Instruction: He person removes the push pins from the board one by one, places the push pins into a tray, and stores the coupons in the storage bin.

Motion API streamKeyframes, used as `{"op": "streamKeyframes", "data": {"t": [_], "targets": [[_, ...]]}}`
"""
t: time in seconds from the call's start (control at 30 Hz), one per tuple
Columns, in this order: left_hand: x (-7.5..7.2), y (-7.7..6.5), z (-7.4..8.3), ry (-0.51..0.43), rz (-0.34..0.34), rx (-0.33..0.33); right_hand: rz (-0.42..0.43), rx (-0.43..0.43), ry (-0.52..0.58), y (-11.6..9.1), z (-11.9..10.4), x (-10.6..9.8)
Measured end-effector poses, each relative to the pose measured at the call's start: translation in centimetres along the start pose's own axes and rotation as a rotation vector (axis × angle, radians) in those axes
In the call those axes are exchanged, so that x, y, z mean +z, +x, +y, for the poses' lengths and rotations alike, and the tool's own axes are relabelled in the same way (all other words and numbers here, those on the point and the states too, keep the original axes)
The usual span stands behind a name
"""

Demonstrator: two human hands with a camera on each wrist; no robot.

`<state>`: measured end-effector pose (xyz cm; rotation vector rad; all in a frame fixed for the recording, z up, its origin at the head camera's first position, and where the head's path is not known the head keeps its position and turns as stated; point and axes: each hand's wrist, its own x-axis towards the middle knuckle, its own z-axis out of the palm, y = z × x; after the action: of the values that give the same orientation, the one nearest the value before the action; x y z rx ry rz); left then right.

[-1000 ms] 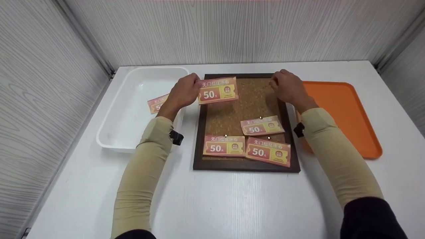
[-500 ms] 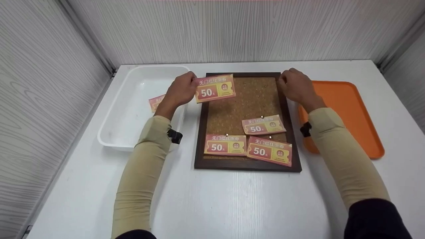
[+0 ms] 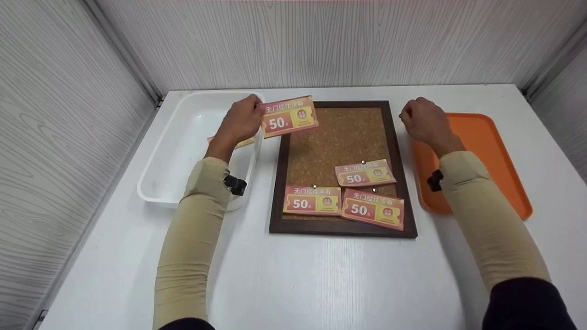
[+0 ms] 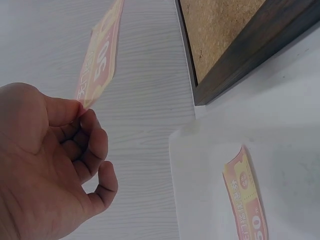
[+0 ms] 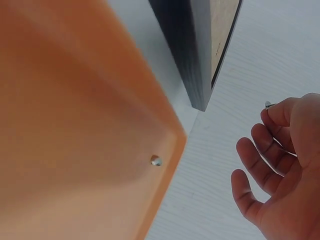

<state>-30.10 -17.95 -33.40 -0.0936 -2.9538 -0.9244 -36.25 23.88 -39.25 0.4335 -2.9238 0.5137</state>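
My left hand (image 3: 240, 118) pinches a red and yellow coupon (image 3: 290, 117) marked 50 by its left end, above the cork board's upper left corner. In the left wrist view thumb and forefinger grip the coupon (image 4: 100, 62). My right hand (image 3: 425, 120) is raised between the board and the orange tray. Its thumb and forefinger pinch a small silvery thumbtack (image 5: 268, 105) in the right wrist view. On the framed cork board (image 3: 337, 142), three coupons lie at the lower part: lower left (image 3: 312, 201), lower right (image 3: 372, 210) and above that (image 3: 365, 173), each with a tack at its top edge.
A white basin (image 3: 158, 169) stands left of the board, holding another coupon (image 4: 244, 195), partly hidden by my left hand in the head view. Right of the board lies the orange tray (image 3: 481, 151); one tack (image 5: 156, 160) rests in it. A panelled wall (image 3: 321, 46) closes the back.
My left hand has drawn left and slightly back with the coupon. My right hand has moved right, off the board's upper right corner toward the tray. The pinned coupons stay put.
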Motion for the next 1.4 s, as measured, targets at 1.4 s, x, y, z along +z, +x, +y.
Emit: {"op": "streamKeyframes", "data": {"t": [1.4], "targets": [[-2.6, -0.1, -7.2, 0.104, -0.072, -0.224, -0.139, 0.244, 0.076, -2.4, 7.1, 0.5]]}}
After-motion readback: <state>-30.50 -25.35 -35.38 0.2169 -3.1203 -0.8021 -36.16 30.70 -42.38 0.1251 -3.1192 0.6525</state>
